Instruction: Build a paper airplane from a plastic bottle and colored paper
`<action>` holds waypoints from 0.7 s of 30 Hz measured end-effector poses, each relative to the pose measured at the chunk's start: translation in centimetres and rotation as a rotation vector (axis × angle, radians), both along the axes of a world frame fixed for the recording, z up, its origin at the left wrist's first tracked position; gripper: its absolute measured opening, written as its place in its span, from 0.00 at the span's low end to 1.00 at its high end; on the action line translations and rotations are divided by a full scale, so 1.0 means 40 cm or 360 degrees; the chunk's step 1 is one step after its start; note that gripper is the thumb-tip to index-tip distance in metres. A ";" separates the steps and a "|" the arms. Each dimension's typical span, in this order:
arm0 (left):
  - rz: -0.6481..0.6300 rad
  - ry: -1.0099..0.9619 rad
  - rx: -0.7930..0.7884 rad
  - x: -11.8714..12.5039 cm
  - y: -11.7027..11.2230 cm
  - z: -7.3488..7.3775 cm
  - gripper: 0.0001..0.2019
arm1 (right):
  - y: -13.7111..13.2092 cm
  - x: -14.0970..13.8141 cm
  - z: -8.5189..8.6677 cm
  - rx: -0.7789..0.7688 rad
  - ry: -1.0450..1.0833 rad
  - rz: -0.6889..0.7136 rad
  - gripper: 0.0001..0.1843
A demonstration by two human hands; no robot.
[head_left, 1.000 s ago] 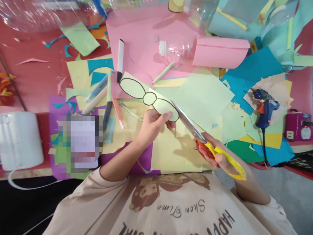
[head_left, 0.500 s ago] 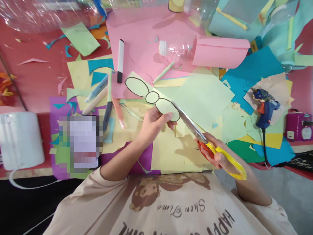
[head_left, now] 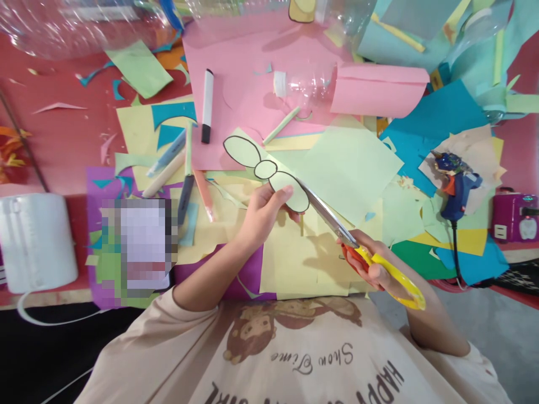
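Observation:
My left hand [head_left: 264, 216] pinches a pale green paper cutout [head_left: 266, 168] by its near lobe, thumb on top. Black outlines on the paper form two ovals joined by a small round middle, like a bow. A strip of uncut paper runs along its upper edge. My right hand [head_left: 370, 258] is wrapped around scissors [head_left: 337, 221] with yellow and orange-red handles. Their blades point up and left, with the tips at the right edge of the near oval. How far apart the blades stand is hard to make out.
Beyond the hands lie a clear bottle [head_left: 309, 87] wrapped in pink paper and a black-and-white marker [head_left: 207, 106]. A blue glue gun [head_left: 457, 185] rests at the right. Markers [head_left: 185, 196], a blurred phone-like device [head_left: 145, 241] and a white case [head_left: 37, 241] sit left.
The bow-shaped paper has shifted slightly right and down in my left hand, turning a little. The scissors stay almost in place, at the edge of the near oval.

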State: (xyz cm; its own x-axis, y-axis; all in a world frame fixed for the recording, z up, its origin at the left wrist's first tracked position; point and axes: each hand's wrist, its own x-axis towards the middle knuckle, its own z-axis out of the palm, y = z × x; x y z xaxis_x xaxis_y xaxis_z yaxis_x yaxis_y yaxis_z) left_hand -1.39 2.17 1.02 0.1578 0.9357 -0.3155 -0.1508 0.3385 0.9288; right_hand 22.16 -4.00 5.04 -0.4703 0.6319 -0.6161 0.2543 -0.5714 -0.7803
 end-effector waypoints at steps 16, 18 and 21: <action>0.0060 0.0014 0.0009 -0.001 0.000 -0.009 0.12 | 0.005 0.000 0.011 0.0028 -0.0012 0.0081 0.43; 0.0063 0.0008 -0.0002 0.000 0.001 -0.008 0.11 | 0.006 0.004 0.011 0.0043 -0.0026 0.0128 0.41; 0.0059 0.0014 -0.0014 0.000 0.002 -0.009 0.11 | 0.006 0.013 0.011 0.0124 -0.0049 0.0187 0.39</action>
